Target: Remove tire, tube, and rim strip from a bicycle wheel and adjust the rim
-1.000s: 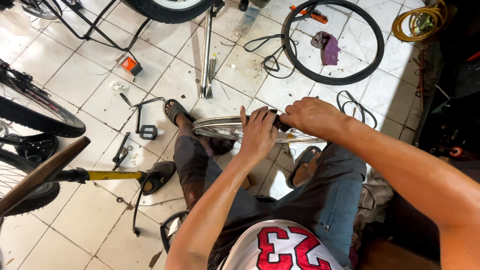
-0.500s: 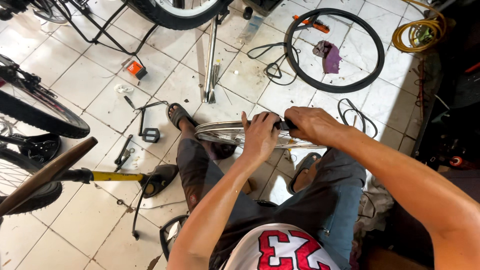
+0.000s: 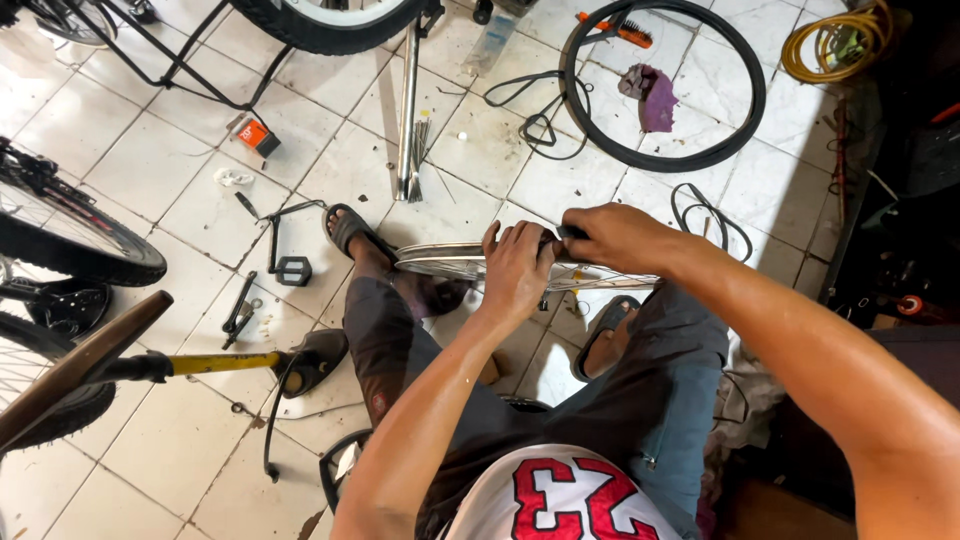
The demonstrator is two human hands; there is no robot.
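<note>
Left hand (image 3: 515,268) clamped over the silver wheel rim (image 3: 440,262), right hand (image 3: 615,236) pinching a small dark part at the rim's edge (too small to identify), rim resting across the knees, black tyre (image 3: 664,85) on the tiled floor (image 3: 150,170) well beyond the rim, chrome fork (image 3: 407,110) left of the tyre.

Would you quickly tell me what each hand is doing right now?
Left hand: closed over the silver wheel rim resting across the knees.
Right hand: closed on a small dark tool at the rim.

Bike repair shop: tyres (image 3: 664,85), tools (image 3: 240,316).
</note>
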